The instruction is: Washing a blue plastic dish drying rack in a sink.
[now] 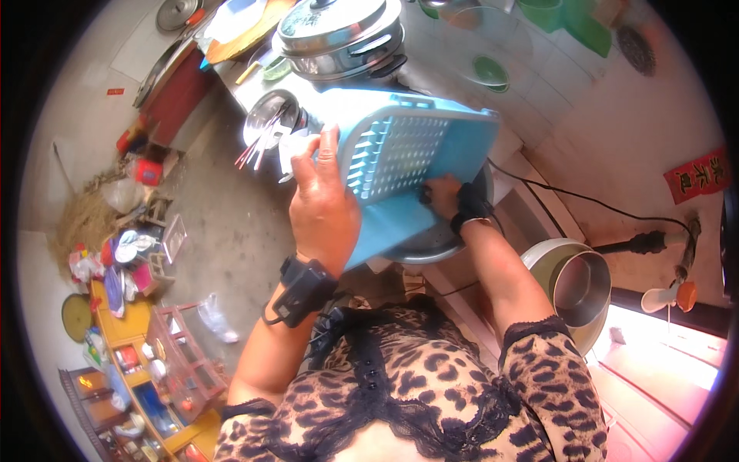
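Observation:
A light blue plastic basket with a perforated bottom or wall is tilted over a dark round basin. My left hand grips the basket's left rim, its fingers up along the edge. Inside the basket, my right hand presses something dark against the blue wall near the holes; what the dark thing is cannot be made out. Black bands sit on both wrists. Just beyond my left hand, a metal container holds several thin sticks, with something white beside it.
A lidded metal steamer pot stands behind the basket. Metal pans are at the right, below a dark cable along the wall. At the left are the concrete floor, a pinkish wooden rack and a yellow cabinet with household items.

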A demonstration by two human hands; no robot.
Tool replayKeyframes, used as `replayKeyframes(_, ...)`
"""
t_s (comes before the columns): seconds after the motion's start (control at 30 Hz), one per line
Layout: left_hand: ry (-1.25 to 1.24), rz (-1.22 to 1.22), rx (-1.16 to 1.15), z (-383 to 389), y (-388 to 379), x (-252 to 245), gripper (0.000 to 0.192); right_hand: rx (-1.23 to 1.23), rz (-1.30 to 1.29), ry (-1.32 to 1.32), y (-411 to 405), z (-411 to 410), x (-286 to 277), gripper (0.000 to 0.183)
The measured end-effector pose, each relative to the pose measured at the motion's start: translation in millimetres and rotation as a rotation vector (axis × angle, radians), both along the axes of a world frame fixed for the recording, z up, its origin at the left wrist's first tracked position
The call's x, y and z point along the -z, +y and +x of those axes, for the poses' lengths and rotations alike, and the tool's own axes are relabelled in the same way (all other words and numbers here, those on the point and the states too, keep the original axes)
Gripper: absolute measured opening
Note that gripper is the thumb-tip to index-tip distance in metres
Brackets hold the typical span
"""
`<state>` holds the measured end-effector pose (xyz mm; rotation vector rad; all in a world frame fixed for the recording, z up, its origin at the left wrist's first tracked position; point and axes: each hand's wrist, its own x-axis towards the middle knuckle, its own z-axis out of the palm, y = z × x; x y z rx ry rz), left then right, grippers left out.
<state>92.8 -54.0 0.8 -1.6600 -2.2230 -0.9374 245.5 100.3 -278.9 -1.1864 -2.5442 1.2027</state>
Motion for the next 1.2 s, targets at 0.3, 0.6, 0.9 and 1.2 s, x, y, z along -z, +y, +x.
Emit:
replayKeyframes(0.3, 0.071, 0.028, 0.003, -2.5, 1.1, -0.5, 0.062, 0.177, -0.057, 0.237, -61.0, -11.8, -17.8, 0.034)
replayKeyframes(0.6, 0.046, 0.003, 0.04, -8.8, -0.1, 1.8, 0.074, 0.191, 0.047, 0.135, -96.6, -22.6, -47.1, 0.04)
replayKeyframes(0.9, 0.067, 0.037, 0.055, -9.6, -1.8, 4.4, 0.073, 0.19, 0.083, 0.074, -94.8, -24.6, -42.5, 0.025)
replayKeyframes(1.2, 0.085, 0.012, -0.022, -21.1, -14.8, 7.6, 0.058, 0.119, 0.194, -0.03, -33.7, 19.1, -67.3, 0.021)
